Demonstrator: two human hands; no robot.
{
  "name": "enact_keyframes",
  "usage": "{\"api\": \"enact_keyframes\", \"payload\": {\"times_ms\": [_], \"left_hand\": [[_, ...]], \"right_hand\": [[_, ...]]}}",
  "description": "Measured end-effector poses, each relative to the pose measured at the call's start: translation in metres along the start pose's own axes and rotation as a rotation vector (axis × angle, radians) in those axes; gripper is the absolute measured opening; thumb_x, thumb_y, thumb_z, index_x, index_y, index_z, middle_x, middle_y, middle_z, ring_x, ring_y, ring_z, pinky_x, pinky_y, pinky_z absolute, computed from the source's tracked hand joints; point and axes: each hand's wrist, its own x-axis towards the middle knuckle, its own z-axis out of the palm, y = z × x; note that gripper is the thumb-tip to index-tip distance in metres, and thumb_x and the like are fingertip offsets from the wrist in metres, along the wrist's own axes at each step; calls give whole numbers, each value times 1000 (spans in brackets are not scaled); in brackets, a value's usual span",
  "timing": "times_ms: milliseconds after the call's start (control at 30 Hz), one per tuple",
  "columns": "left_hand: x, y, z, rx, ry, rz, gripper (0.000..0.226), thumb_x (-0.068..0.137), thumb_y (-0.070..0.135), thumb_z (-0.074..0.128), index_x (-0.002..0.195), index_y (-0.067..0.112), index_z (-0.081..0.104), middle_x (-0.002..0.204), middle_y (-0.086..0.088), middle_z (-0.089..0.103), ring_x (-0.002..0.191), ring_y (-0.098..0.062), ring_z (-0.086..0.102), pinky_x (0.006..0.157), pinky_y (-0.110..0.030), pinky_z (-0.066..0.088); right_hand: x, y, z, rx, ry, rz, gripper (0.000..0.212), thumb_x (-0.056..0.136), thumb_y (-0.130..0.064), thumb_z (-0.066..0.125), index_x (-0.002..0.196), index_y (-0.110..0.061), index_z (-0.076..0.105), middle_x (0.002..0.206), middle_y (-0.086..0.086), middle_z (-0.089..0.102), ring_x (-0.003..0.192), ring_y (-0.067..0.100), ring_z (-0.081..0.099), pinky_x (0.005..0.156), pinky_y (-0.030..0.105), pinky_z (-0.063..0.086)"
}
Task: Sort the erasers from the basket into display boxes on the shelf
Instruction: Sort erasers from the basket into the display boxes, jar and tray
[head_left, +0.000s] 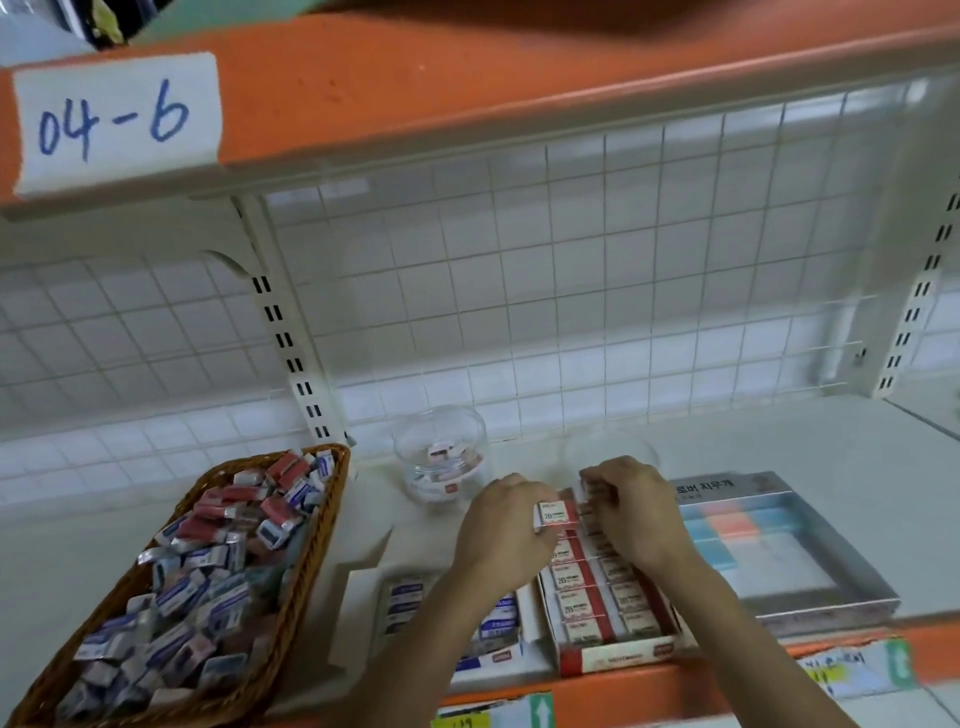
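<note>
Now | left hand (506, 525) pinches red eraser (556, 516) | right hand (634, 504) grips boxed erasers (591, 489)

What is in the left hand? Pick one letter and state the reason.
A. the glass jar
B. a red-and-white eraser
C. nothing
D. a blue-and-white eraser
B: the left hand pinches a red-and-white eraser marked 2B, holding it over the far end of the red box.
</note>
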Motion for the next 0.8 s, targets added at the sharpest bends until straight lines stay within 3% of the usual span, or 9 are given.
{"api": "enact_keyframes", "payload": {"times_ms": [200,800], "left_hand": [[-5,1,2,57,-20,-30,39,88,23,59,127,28,58,122,6,54,114,-13,48,91,-23,40],[-13,3,10,65,51,-90,35,92,32,57,127,29,58,124,8,51,115,-10,48,92,-22,42]], "right_hand": [[2,6,9,-44,-31,-27,27,85,-4,51,103,-14,68,109,2,66,103,21,53,76,22,33],[0,3,9,-73,-64,-55,31,84,-9,50,107,-18,68,116,2,62,110,22,46,88,27,38]]}}
